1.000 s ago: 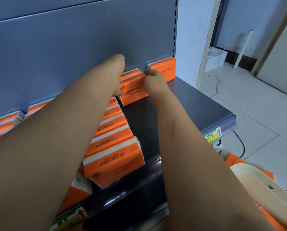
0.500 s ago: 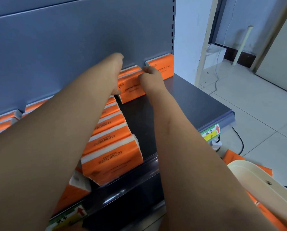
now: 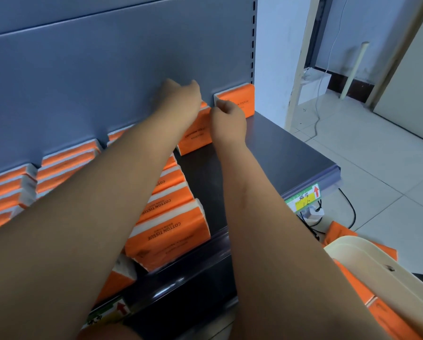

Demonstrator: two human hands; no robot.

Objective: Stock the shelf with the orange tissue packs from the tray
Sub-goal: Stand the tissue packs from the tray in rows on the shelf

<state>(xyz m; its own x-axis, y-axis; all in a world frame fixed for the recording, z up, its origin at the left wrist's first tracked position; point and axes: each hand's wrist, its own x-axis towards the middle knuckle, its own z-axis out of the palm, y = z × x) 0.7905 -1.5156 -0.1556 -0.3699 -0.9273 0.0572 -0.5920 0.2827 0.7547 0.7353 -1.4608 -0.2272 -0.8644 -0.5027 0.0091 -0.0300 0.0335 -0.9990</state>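
Both my hands reach to the back of the dark grey shelf (image 3: 279, 153). My left hand (image 3: 181, 99) and my right hand (image 3: 227, 119) grip an orange tissue pack (image 3: 195, 136) standing on edge near the back panel. One more pack (image 3: 237, 99) stands against the back panel to its right. A row of orange packs (image 3: 171, 229) runs toward the shelf's front, partly under my left forearm. More rows (image 3: 65, 158) fill the left. The cream tray (image 3: 377, 273) with orange packs (image 3: 387, 320) sits at lower right.
The grey back panel (image 3: 107, 69) rises behind the shelf. Bare shelf surface lies right of the held pack. Price tags (image 3: 303, 197) hang on the shelf's front rail. Cables and a plug (image 3: 313, 212) lie on the tiled floor to the right.
Both hands have shifted slightly back with the held pack, closer to the back panel. My left hand now sits higher over the pack's top.
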